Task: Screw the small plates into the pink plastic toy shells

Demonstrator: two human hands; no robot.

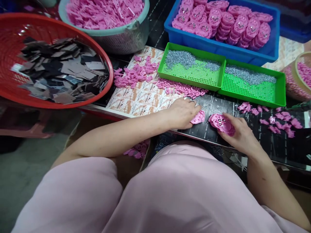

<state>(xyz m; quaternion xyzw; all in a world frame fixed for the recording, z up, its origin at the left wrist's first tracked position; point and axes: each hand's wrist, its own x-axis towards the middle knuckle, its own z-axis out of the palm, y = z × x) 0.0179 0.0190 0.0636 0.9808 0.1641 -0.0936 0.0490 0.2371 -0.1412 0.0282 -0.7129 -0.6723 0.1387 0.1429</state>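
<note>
A red basket (pixel 9 48) on the left holds a loose heap of flat dark and grey pieces (pixel 65 68). Behind it, a pale basin (pixel 121 40) is piled high with pink plastic parts (pixel 104 14). A blue bin (pixel 206 46) carries scalloped pink shells (pixel 240 26), many of them in leaning stacks, with shiny studs on the upper ones. In front of it, a left green tray (pixel 201 74) and a right green tray (pixel 255 94) stand end to end; small silvery bits are gathered toward the back of each, leaving the perforated floors partly bare. At the right edge, a yellowish tub (pixel 297 72) contains pink bits (pixel 303 72).

The right grip is closed on a pink case (pixel 220 123) above the front part of the dark desk (pixel 216 103). The case has a wavy rim, a round recess and shiny round studs beside it. The left grip (pixel 182 113) has its fingers on a pink oval piece (pixel 198 117), dotted with small bumps, just beside the case; whether they pinch it, I cannot tell. Loose pink scraps (pixel 282 123) lie to the right.
</note>
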